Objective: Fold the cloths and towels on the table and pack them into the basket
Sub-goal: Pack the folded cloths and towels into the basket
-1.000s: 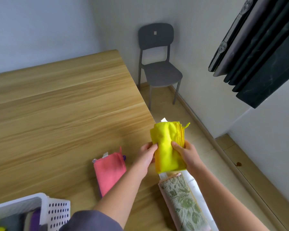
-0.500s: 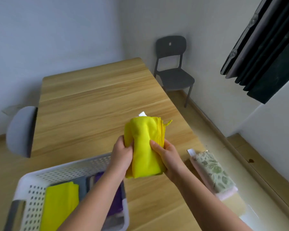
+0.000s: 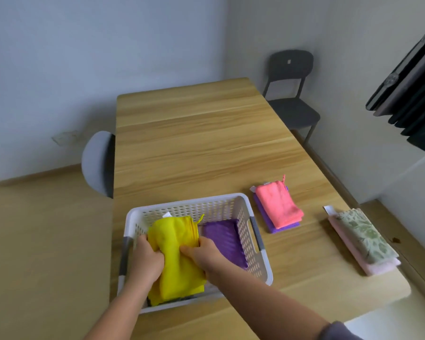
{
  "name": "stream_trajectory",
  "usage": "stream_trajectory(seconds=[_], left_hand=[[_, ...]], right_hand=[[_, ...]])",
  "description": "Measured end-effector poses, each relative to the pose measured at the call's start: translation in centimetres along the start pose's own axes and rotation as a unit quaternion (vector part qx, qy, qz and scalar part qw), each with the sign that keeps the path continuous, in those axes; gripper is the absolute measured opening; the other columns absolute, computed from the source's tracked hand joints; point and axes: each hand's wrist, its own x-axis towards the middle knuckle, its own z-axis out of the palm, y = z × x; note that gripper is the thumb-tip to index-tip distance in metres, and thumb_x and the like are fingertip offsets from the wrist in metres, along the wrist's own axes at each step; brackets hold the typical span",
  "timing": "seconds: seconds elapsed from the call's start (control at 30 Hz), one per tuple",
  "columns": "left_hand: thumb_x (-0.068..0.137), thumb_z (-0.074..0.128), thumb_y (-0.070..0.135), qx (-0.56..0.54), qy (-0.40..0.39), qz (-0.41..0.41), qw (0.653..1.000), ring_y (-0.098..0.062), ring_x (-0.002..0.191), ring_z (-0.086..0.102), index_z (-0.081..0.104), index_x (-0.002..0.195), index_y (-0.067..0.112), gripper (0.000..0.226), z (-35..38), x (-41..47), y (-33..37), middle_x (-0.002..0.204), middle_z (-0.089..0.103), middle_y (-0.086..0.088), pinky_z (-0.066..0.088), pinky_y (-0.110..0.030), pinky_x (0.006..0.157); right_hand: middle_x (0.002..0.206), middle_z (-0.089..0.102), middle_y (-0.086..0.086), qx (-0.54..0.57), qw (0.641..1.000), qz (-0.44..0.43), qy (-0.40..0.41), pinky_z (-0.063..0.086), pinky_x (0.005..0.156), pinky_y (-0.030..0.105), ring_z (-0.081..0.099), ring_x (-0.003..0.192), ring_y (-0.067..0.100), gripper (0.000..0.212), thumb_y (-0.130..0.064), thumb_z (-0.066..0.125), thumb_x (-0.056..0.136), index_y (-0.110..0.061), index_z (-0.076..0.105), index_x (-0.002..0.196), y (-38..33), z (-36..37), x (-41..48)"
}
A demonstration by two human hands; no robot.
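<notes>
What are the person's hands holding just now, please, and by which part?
Both hold the folded yellow cloth: the left hand grips its left edge and the right hand its right edge, each about midway along its length.

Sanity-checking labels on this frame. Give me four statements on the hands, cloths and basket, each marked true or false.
1. The left hand and right hand both grip the yellow cloth. True.
2. The basket has no other cloth in it. False: a purple cloth lies in its right side.
3. The pink cloth lies on the table, right of the basket. True.
4. The floral towel is packed in the basket. False: it lies on the table near the right edge.
</notes>
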Motion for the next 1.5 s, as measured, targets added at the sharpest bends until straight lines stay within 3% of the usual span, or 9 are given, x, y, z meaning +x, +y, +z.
stream_trajectory(seconds=[0.23, 0.53, 0.73, 0.87, 1.0, 1.13, 1.23, 1.4, 1.5], left_hand=[[0.094, 0.035, 0.002, 0.087, -0.019, 0.021, 0.996, -0.030, 0.138, 0.028, 0.025, 0.146, 0.004, 0.053, -0.4, 0.9, -0.4, 0.151, 0.028, -0.016, 0.026, -0.038, 0.111], [0.091, 0.052, 0.014, 0.139, -0.020, -0.026, 0.990, -0.036, 0.135, 0.030, 0.006, 0.148, -0.002, 0.075, 0.3, 1.1, 0.4, 0.150, 0.024, -0.022, 0.033, -0.040, 0.106], [0.079, 0.063, 0.019, 0.054, 0.008, -0.021, 0.998, -0.034, 0.099, 0.054, 0.054, 0.111, -0.001, 0.038, 0.4, 1.8, 0.9, 0.112, 0.058, -0.021, 0.042, -0.035, 0.073], [0.078, 0.062, 0.020, -0.122, -0.052, -0.051, 0.990, -0.032, 0.096, 0.055, 0.052, 0.110, 0.010, 0.035, -0.3, 2.7, 0.4, 0.104, 0.058, -0.012, 0.046, -0.039, 0.083], [0.084, 0.063, 0.006, -0.340, -0.142, -0.120, 0.922, -0.035, 0.092, 0.061, 0.057, 0.111, 0.009, 0.028, -0.7, 3.4, 1.1, 0.101, 0.063, -0.018, 0.050, -0.044, 0.077], [0.085, 0.059, -0.002, -0.367, -0.219, -0.101, 0.898, -0.025, 0.064, 0.068, 0.064, 0.090, 0.005, 0.010, 1.2, 3.4, 3.6, 0.070, 0.071, -0.011, 0.055, -0.036, 0.062], [0.083, 0.059, -0.006, -0.321, -0.247, -0.096, 0.909, -0.024, 0.060, 0.067, 0.062, 0.091, 0.003, 0.012, 3.8, 4.0, 4.9, 0.069, 0.069, -0.012, 0.054, -0.034, 0.057], [0.067, 0.074, 0.011, -0.183, -0.228, -0.083, 0.953, -0.032, 0.085, 0.066, 0.062, 0.093, 0.004, 0.030, 9.3, 6.7, 4.5, 0.095, 0.068, -0.022, 0.054, -0.051, 0.082], [0.077, 0.070, 0.013, -0.138, -0.209, -0.078, 0.965, -0.030, 0.090, 0.065, 0.062, 0.103, 0.007, 0.028, 11.1, 7.0, 4.6, 0.100, 0.067, -0.016, 0.053, -0.044, 0.085]], right_hand=[[0.126, 0.058, 0.016, 0.018, 0.998, 0.068, 0.001, 0.047, 0.096, 0.039, 0.057, 0.114, 0.029, 0.051, -0.012, 0.067, 0.084, 0.000, 0.049, 0.130, 0.9, 3.8, 2.6], [0.125, 0.057, 0.013, -0.135, 0.990, 0.029, -0.004, 0.046, 0.082, 0.031, 0.055, 0.109, 0.024, 0.050, -0.028, 0.064, 0.085, -0.004, 0.049, 0.127, 0.2, 3.7, 2.2], [0.124, 0.059, 0.016, -0.163, 0.986, -0.001, -0.032, 0.044, 0.088, 0.033, 0.056, 0.104, 0.023, 0.029, -0.025, 0.057, 0.090, -0.012, 0.057, 0.116, -0.5, 3.0, 1.2], [0.125, 0.057, 0.012, -0.147, 0.989, -0.018, -0.030, 0.046, 0.090, 0.034, 0.055, 0.111, 0.021, 0.043, -0.025, 0.061, 0.088, -0.008, 0.049, 0.126, -0.8, 1.4, 0.4], [0.126, 0.057, 0.009, -0.022, 0.997, -0.036, -0.064, 0.050, 0.093, 0.037, 0.057, 0.111, 0.022, 0.051, -0.030, 0.067, 0.086, -0.012, 0.047, 0.129, -0.4, -1.6, -0.7], [0.110, 0.065, 0.007, 0.005, 0.999, -0.023, -0.038, 0.054, 0.084, 0.036, 0.063, 0.098, 0.021, 0.029, -0.028, 0.064, 0.088, -0.013, 0.056, 0.112, 0.1, -5.1, -1.8], [0.111, 0.062, 0.008, -0.071, 0.997, -0.007, 0.040, 0.052, 0.087, 0.040, 0.061, 0.098, 0.022, 0.036, -0.022, 0.061, 0.089, -0.006, 0.053, 0.121, 0.4, -6.8, -2.3], [0.130, 0.049, 0.016, -0.379, 0.910, -0.055, 0.156, 0.044, 0.083, 0.036, 0.054, 0.112, 0.032, 0.068, 0.000, 0.041, 0.090, -0.013, 0.011, 0.149, 0.9, -6.2, -2.0], [0.136, 0.038, 0.017, -0.537, 0.827, -0.026, 0.165, 0.050, 0.081, 0.041, 0.056, 0.112, 0.033, 0.076, 0.006, 0.042, 0.089, -0.018, 0.004, 0.150, 0.6, -5.6, -1.4]])
